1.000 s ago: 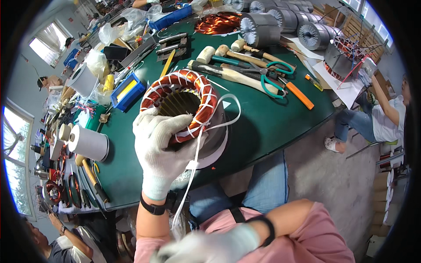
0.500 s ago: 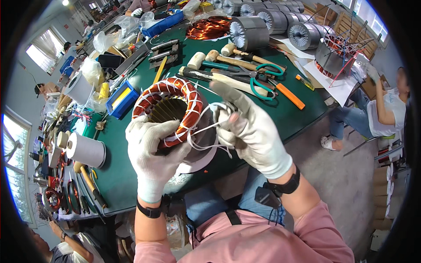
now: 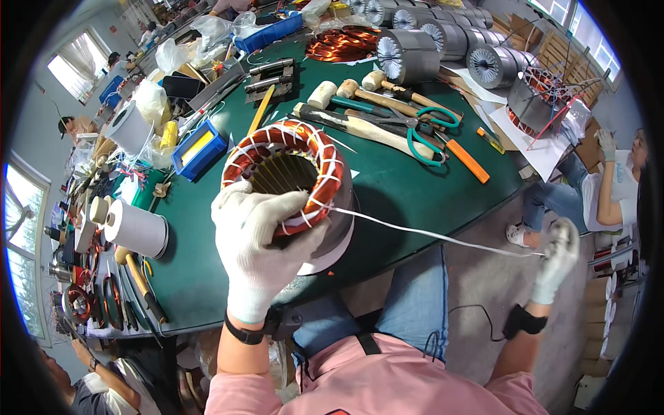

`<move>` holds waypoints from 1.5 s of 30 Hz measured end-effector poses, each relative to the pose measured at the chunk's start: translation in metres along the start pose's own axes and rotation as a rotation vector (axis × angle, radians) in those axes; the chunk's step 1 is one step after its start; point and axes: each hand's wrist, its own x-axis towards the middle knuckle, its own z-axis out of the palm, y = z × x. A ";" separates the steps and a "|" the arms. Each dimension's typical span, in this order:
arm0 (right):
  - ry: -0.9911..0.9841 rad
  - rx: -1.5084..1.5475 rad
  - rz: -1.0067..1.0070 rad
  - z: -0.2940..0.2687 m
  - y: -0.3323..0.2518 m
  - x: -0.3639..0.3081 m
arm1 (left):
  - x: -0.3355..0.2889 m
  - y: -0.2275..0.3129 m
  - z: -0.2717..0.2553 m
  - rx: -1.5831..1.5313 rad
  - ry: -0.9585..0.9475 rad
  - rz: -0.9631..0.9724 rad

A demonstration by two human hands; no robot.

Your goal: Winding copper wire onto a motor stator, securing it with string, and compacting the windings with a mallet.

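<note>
A motor stator (image 3: pixel 344 232) stands at the table's near edge, its copper winding ring (image 3: pixel 330 162) bound with white lacing. My gloved left hand (image 3: pixel 259 238) grips the near left side of that ring, thumb across the rim and fingertips at the inner opening. From the ring's right side a white cord (image 3: pixel 429 232) runs out nearly straight to my gloved right hand (image 3: pixel 559 252). That hand is far to the right, beyond the table edge, closed on the cord's end. Its fingers are slightly blurred.
Behind the stator lie mallets (image 3: pixel 356 90), green-handled scissors (image 3: pixel 425 135) and an orange-handled tool (image 3: pixel 468 161). A blue box (image 3: pixel 198 152) and a white cord spool (image 3: pixel 135 229) stand at left. More stator cores (image 3: pixel 408 57) line the back. A co-worker (image 3: pixel 612 180) sits at right.
My right hand has moved from beside the ring far out to the right, drawing the loose, looped cord into a long line. The left hand keeps its hold on the ring.
</note>
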 end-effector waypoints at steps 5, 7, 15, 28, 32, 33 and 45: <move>-0.764 0.370 0.224 0.135 -0.122 -0.109 | -0.005 -0.003 0.001 0.018 0.031 -0.085; -0.853 0.389 -0.036 0.178 -0.150 -0.129 | -0.003 -0.001 0.001 0.020 0.031 -0.061; -1.426 0.808 0.588 0.150 -0.125 -0.171 | -0.003 0.001 0.000 0.002 0.053 -0.026; -1.136 1.187 0.652 0.170 -0.141 -0.206 | 0.001 0.016 0.002 0.002 -0.043 -0.043; -1.217 1.220 1.038 0.171 -0.218 -0.152 | -0.009 0.001 -0.004 0.012 0.011 -0.046; -1.221 1.156 0.938 0.168 -0.220 -0.161 | -0.009 0.000 -0.005 0.001 0.001 -0.028; -0.994 0.750 0.256 0.123 -0.119 -0.161 | -0.055 0.004 -0.026 -0.041 0.064 0.058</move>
